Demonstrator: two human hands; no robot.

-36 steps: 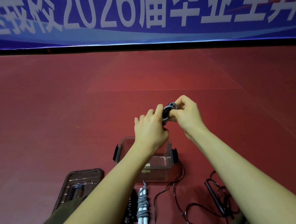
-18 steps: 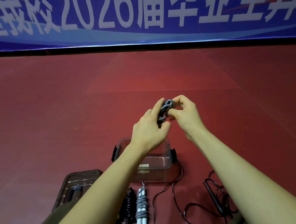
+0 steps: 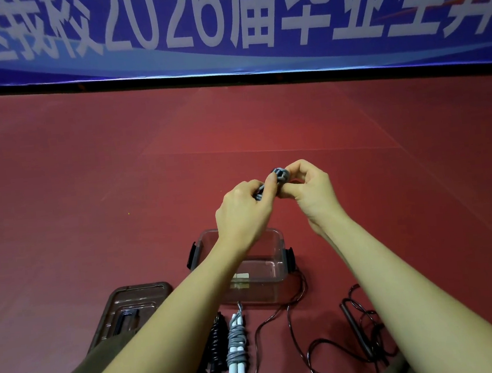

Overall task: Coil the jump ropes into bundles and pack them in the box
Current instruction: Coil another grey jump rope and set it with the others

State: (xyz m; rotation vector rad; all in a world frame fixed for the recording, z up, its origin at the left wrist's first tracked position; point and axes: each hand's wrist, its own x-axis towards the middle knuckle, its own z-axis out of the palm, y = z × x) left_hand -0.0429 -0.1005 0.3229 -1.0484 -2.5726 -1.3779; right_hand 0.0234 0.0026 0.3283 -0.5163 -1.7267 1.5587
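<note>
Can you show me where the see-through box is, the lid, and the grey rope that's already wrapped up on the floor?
clear box (image 3: 275, 237): head view, on its far right rim.
lid (image 3: 135, 296): head view, on its top face.
grey coiled rope (image 3: 236, 342): head view, on the wrapped middle.

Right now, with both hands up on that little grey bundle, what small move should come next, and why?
Probably tuck in the loose end and tighten the wrap. Both the left hand and the right hand pinch the grey rope bundle above the clear box, which looks empty. Two finished bundles lie on the floor beside a loose black rope.
</note>
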